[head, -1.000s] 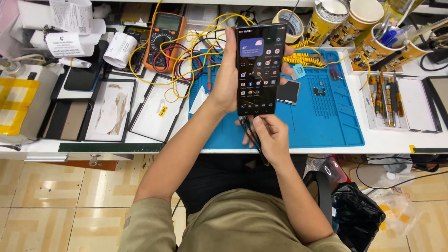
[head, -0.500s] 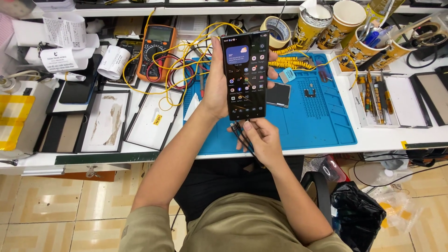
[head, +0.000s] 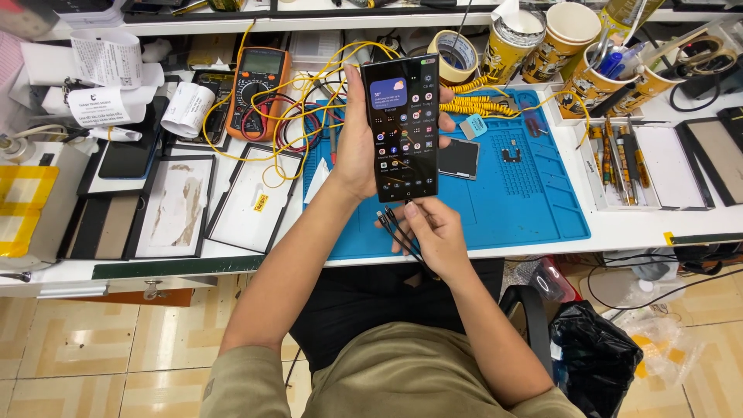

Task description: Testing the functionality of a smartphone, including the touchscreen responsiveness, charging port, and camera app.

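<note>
One lit smartphone (head: 402,124) is held up over one blue work mat (head: 534,193). Two hands (head: 357,147) are in view, and three black cable ends (head: 391,224) fan out below the phone. Four paper cups (head: 569,31) stand at the back (some stuffed with tools), beside one tape roll (head: 455,56). One orange multimeter (head: 259,89) sits left, with three paper rolls (head: 186,108) nearby.

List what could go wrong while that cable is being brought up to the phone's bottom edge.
The left hand holds the phone up above the blue mat; a loose grip could drop it onto the small parts there. The right hand pinches a multi-headed black cable, so a wrong plug might scrape the port.
</note>
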